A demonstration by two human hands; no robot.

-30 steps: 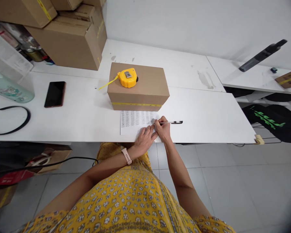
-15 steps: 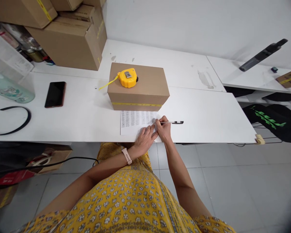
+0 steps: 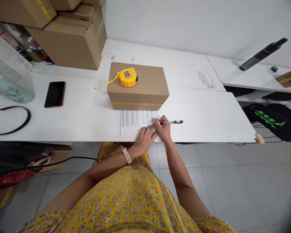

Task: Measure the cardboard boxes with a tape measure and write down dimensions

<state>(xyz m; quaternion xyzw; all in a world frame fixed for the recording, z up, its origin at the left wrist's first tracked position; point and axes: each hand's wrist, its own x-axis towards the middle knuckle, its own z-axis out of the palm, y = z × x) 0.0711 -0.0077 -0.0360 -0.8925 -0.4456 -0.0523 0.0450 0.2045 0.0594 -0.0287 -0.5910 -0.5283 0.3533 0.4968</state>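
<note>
A tape measure (image 3: 127,78) sits atop a box (image 3: 151,81) on the table (image 3: 203,116) before you, a paper sheet (image 3: 135,122) on your side of it, a phone (image 3: 55,94) to its left, cartons (image 3: 65,43) behind the phone.

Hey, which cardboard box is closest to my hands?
The box with the tape measure on top, just beyond the paper; the boxes at left and the one at far right are farther off.

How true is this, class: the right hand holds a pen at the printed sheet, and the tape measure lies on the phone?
Not quite: the head view shows the tape measure on the cardboard box, not the phone. The right hand holds a pen at the printed sheet.
</note>
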